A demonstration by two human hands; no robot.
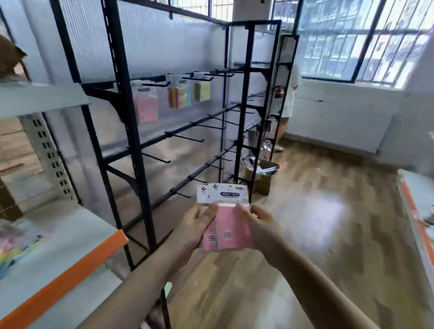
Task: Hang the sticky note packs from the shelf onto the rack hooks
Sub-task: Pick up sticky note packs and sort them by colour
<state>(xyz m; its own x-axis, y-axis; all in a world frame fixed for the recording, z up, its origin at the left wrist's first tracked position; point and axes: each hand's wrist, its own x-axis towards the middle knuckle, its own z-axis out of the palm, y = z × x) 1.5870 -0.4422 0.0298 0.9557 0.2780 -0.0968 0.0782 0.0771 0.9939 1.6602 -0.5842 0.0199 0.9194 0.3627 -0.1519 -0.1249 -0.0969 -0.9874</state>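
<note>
1. Counted two pink sticky note packs (226, 230) in the hands, fanned a bit so one white header card poked out from behind the other. Both were held out in front, low, near the rack's bottom row of hooks.
2. Three packs were already on the black rack's (128, 109) top row of hooks: a pink hung pack (145, 105), a multicolour pack (179, 97) and a yellow pack (202, 91), side by side.
3. The other hooks I could make out on the rows below were bare.
4. Left hand (197, 226) had the packs from the left, thumb laid across the front just under the header, the other fingers hidden behind.
5. Right hand (255, 226) came in from the right, fingers curled and pinching the top right edge of the front pack.
6. Both forearms were stretched forward, meeting at the packs.
7. The shelf (62, 262) with the orange edge sat at lower left with a blurry pile of colourful packs (2, 251) on it, too smeared to count.
</note>
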